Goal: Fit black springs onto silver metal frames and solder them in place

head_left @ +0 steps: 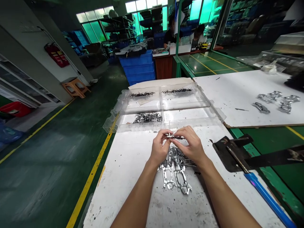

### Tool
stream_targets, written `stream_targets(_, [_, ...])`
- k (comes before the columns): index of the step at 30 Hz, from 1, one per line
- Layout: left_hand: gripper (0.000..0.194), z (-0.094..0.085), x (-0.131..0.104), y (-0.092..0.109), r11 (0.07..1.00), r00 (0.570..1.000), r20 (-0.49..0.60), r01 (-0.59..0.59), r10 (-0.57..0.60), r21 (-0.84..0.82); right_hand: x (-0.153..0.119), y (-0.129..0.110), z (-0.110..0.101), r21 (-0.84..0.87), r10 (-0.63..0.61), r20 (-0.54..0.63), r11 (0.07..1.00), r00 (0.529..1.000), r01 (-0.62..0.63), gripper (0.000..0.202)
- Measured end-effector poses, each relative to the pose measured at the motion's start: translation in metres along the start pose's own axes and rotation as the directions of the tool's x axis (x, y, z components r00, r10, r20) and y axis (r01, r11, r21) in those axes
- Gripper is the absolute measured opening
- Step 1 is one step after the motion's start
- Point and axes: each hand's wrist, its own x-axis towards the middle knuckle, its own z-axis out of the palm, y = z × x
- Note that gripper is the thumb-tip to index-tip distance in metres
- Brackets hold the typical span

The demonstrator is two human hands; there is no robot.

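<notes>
Inwardly angled, both hands pinch a metal part.

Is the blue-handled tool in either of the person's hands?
No, the blue-handled tool lies off to the right, while the left hand and right hand hold a small metal part.

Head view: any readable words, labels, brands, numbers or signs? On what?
None can be read.
Red item on the wall: pale markings, too blurred to read.
Held metal part: too small to tell if marked.
Blue tool handle: no legible text.
</notes>
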Motion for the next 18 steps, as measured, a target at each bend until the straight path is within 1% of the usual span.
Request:
stream_targets(4, [0.016, 0.001, 0.000, 0.000, 0.999, 0.999, 0.035, -0.021, 0.020, 0.031, 0.001, 0.001, -0.003, 0.029, -0.004, 0.001, 1.000, 1.000, 0.004, 0.010])
stream_targets(8, [0.015, 0.003, 0.000, 0.001, 0.996, 0.996, 0.060, -0.068, 0.064, 0.056, 0.003, 0.001, -0.007, 0.044, -0.021, 0.020, 0.999, 1.000, 0.020, 0.011])
stream_targets(11, [0.016, 0.003, 0.000, 0.002, 0.989, 0.992, 0.082, -0.101, 0.092, 0.105, 0.003, 0.000, -0.010, 0.053, 0.001, 0.049, 0.999, 0.999, -0.004, 0.014])
stream_targets(15, [0.021, 0.003, 0.000, 0.002, 0.983, 0.990, 0.102, -0.110, 0.095, 0.147, 0.003, 0.001, -0.013, 0.067, 0.041, 0.094, 0.997, 0.995, -0.047, 0.016])
stream_targets(18, [0.025, 0.004, 0.000, 0.001, 0.979, 0.988, 0.110, -0.125, 0.108, 0.160, 0.003, 0.002, -0.015, 0.064, 0.034, 0.100, 0.997, 0.994, -0.041, 0.017])
